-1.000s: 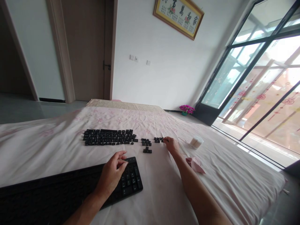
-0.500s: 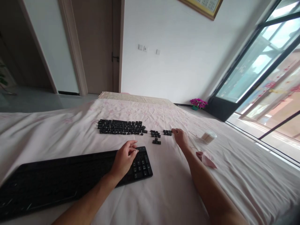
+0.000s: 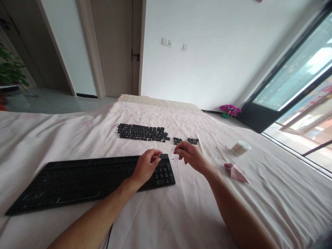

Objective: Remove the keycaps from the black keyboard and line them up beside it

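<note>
A black keyboard point(image 3: 77, 180), most of its keys off, lies across the pink sheet near me. My left hand point(image 3: 146, 166) rests on its right end beside the number pad, with thumb and fingers pinching at the far right corner. My right hand point(image 3: 190, 156) hovers just right of that corner, fingers closed on a thin wire tool point(image 3: 175, 158). Farther out, removed black keycaps point(image 3: 142, 132) are laid out in keyboard order. Two small groups of keycaps point(image 3: 185, 140) lie to their right.
A round tub of cotton swabs point(image 3: 240, 148) and a crumpled pink cloth point(image 3: 235, 171) sit right of my right hand, with loose swabs point(image 3: 207, 151) near them. The bed point(image 3: 272, 193) drops off to the right by a glass door. A flower pot point(image 3: 229, 111) stands on the floor.
My right hand has drawn back from the far keycap groups to the keyboard's right corner. My left hand stayed on the keyboard's right end. The view has tilted downward.
</note>
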A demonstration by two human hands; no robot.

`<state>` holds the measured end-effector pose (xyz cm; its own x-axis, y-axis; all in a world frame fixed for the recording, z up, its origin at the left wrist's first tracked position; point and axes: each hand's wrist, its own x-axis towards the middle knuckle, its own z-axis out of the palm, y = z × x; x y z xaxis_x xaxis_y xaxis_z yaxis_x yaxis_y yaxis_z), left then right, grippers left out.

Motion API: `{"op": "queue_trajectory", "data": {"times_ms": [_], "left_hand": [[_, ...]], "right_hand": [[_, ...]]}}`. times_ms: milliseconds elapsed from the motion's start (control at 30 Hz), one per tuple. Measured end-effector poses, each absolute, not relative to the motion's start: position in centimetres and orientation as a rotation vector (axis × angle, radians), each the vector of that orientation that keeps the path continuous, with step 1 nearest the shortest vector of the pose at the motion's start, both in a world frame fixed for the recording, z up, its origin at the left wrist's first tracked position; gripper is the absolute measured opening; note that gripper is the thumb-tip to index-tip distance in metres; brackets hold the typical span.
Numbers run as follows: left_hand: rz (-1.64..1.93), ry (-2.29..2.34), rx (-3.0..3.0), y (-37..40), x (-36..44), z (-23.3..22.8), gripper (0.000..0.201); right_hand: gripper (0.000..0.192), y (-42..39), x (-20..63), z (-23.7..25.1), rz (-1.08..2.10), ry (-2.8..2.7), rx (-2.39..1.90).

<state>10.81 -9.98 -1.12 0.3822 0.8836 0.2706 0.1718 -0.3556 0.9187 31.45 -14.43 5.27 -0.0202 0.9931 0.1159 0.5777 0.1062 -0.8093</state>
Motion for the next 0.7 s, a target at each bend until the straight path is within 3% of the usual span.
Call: {"op": "queue_trajectory", "data": {"times_ms": [433, 700], "left_hand": [[0.985, 0.886, 1.969, -10.2, 10.7, -0.7, 0.022], [0.964, 0.891, 2.044, -10.3, 10.7, -0.7, 0.023]], "right_hand": [[0.020, -15.2, 30.1, 4.7, 0.986, -1.715, -1.498], [0.013, -15.8, 28.6, 4.1, 0.759, -1.890, -1.494]]}}
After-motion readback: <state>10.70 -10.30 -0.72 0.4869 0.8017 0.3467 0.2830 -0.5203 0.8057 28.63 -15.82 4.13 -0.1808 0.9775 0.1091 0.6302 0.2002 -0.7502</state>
